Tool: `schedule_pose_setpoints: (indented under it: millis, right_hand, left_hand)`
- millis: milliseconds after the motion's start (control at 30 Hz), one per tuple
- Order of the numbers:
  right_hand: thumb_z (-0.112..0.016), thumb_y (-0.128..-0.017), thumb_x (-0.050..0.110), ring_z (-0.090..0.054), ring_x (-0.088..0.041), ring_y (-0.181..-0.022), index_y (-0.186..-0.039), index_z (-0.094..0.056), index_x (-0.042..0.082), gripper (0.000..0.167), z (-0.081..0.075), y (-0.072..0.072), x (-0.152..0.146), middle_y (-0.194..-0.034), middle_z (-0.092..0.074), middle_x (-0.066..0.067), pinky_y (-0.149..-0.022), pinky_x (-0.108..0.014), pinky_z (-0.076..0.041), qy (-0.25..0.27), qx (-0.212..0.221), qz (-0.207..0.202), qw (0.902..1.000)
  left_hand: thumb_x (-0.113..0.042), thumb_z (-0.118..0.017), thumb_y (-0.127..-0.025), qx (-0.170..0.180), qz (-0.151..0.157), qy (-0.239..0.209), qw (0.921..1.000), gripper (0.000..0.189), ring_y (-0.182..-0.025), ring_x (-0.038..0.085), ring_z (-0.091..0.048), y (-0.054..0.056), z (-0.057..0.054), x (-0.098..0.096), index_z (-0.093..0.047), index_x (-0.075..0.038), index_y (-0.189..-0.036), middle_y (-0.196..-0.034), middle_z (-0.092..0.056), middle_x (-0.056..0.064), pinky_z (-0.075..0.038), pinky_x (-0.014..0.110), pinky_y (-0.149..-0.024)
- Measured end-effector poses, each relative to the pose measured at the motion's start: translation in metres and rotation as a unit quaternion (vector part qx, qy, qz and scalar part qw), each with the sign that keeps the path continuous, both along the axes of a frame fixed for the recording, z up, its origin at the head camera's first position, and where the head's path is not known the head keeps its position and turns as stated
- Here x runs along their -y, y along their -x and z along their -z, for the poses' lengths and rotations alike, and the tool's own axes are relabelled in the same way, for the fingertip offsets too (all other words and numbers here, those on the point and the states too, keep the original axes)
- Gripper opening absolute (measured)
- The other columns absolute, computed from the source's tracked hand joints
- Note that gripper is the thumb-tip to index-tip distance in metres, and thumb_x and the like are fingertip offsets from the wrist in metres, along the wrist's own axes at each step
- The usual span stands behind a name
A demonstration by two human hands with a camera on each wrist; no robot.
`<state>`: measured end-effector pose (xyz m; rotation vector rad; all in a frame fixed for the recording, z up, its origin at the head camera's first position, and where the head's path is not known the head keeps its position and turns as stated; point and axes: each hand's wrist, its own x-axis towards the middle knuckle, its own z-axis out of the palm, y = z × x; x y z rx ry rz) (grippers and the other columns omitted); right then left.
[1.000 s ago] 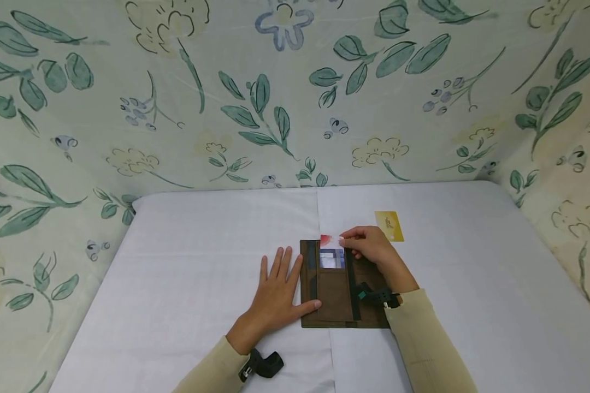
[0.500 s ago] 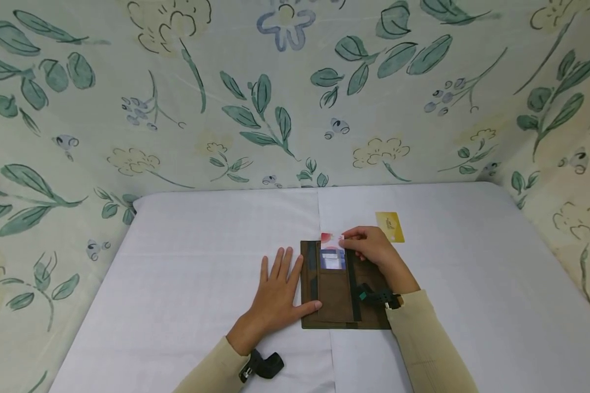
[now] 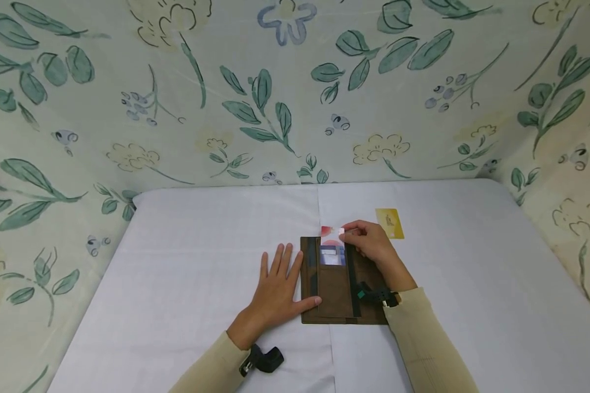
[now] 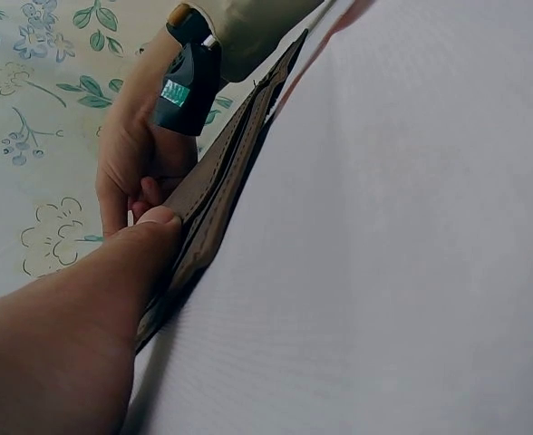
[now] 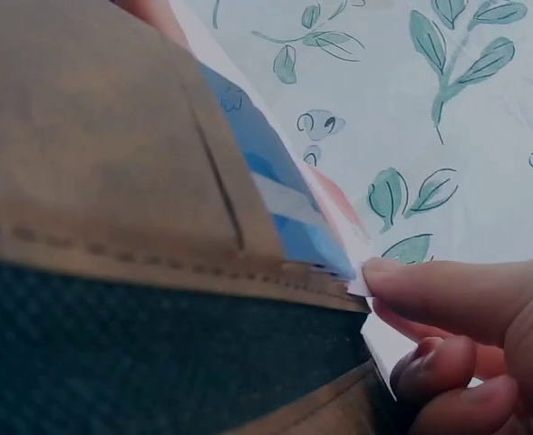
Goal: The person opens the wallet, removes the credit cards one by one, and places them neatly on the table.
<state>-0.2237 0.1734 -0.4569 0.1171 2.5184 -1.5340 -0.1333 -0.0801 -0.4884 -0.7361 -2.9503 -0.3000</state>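
Observation:
A brown leather wallet [image 3: 334, 295] lies opened out on the table. From its inner slot a white-and-red card [image 3: 330, 233] sticks up past the top edge, behind a blue-and-white card [image 3: 331, 255]. My right hand [image 3: 373, 244] pinches the white-and-red card at its right edge between thumb and forefinger; the right wrist view shows the thumb [image 5: 407, 285] at the card's corner, right by the blue card [image 5: 289, 204]. With fingers spread, my left hand [image 3: 275, 295] rests flat beside the wallet, its thumb pressing on the wallet's left part. The left wrist view shows the wallet [image 4: 230, 168] edge-on.
A yellow card [image 3: 390, 224] lies on the white-covered table [image 3: 201, 245], just beyond my right hand. Floral cloth [image 3: 295, 125] hangs behind the table and at both sides. Each wrist wears a black camera strap [image 3: 263, 360].
The white-and-red card has slid a little farther up out of the wallet, with my right hand pinching it. The left hand stays in place on the wallet's edge.

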Motion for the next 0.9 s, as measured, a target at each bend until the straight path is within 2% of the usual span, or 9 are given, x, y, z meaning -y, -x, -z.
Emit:
schedule_pose_setpoints:
  millis: [267, 567, 900]
  right_hand:
    - [-0.077, -0.083, 0.030, -0.046, -0.016, -0.055, -0.111, -0.068, 0.006, 0.037, 0.0047, 0.0007, -0.0026, -0.072, -0.052, -0.003, -0.051, -0.025, -0.042, -0.007, 0.018, -0.009, 0.9998]
    - [-0.077, -0.083, 0.025, -0.047, -0.016, -0.056, -0.110, -0.067, 0.006, 0.034, 0.0050, 0.0006, -0.0028, -0.075, -0.051, -0.004, -0.050, -0.024, -0.042, -0.013, 0.003, -0.027, 0.9995]
    - [-0.075, -0.085, 0.027, -0.048, -0.016, -0.054, -0.114, -0.067, 0.007, 0.036, 0.0024, 0.0000, -0.0011, -0.075, -0.051, -0.005, -0.049, -0.025, -0.042, -0.004, -0.005, -0.022, 0.9997]
  left_hand:
    - [-0.082, -0.038, -0.081, 0.018, 0.000, -0.002, 0.9998, 0.106, -0.147, 0.034, -0.004, 0.0004, -0.0001, 0.0005, -0.020, -0.009, -0.155, -0.160, -0.010, 0.017, -0.004, 0.062, -0.112]
    - [-0.082, -0.040, -0.081, 0.019, -0.002, -0.004, 0.9998, 0.106, -0.147, 0.034, -0.003, -0.0003, -0.0014, 0.0005, -0.019, -0.009, -0.155, -0.160, -0.009, 0.016, -0.002, 0.062, -0.112]
    - [-0.082, -0.039, -0.081, 0.020, -0.001, -0.005, 0.9998, 0.106, -0.147, 0.034, -0.003, 0.0006, -0.0035, 0.0005, -0.020, -0.009, -0.155, -0.160, -0.009, 0.017, -0.002, 0.062, -0.112]
